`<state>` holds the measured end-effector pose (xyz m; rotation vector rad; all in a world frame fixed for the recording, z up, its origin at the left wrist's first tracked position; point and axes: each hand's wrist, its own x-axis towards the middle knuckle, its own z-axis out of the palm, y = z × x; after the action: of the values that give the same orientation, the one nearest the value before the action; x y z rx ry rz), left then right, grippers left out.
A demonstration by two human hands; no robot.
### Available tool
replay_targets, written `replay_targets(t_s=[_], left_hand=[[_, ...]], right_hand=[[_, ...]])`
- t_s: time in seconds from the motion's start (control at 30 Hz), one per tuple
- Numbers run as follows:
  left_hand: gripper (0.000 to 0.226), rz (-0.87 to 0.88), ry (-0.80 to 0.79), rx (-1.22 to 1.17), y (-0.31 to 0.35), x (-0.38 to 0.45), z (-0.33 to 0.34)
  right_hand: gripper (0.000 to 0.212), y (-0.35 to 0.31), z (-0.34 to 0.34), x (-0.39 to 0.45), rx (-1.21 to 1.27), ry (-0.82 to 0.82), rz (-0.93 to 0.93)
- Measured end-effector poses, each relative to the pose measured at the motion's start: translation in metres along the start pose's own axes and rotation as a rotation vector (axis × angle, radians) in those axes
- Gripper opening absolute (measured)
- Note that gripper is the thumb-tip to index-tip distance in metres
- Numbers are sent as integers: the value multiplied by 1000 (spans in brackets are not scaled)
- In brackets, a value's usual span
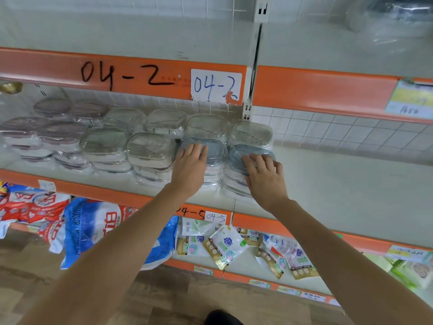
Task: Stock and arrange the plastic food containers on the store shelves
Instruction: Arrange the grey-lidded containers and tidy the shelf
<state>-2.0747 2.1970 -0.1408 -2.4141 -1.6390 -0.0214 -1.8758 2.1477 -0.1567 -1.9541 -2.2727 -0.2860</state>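
Note:
Several stacks of clear wrapped plastic food containers fill the left part of the middle shelf (pixel 328 184), in two rows. Two front stacks at the right end have blue-grey lids. My left hand (pixel 189 170) lies flat on top of the left blue-lidded stack (pixel 215 151), fingers straight. My right hand (pixel 264 177) rests on the right blue-lidded stack (pixel 236 160), fingers spread over its lid. Behind them stand clear-lidded stacks (pixel 250 132). Pink-lidded stacks (pixel 54 134) sit at the far left.
The middle shelf to the right of the stacks is bare up to the tiled wall. An orange shelf edge marked 04-2 (pixel 126 73) hangs above. Below, detergent bags (pixel 91 226) and small sachets (pixel 225 247) lie on the lower shelf. More wrapped containers (pixel 393 17) sit top right.

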Motion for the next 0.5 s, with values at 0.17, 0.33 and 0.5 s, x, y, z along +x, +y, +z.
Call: replay_targets(t_s=[0.17,0.33,0.5], left_hand=[[75,-64,-136,-93,12,-13,-1],[75,-6,-301,-177,4,-14,-22],[55,98,-219,-142,1,-45,-52]], right_hand=[[62,-4,-2,-2,-9,-138,34],[65,-4,-27,-3,5,-315,-22],[51,-9,-61,-23,10,-282,-105]])
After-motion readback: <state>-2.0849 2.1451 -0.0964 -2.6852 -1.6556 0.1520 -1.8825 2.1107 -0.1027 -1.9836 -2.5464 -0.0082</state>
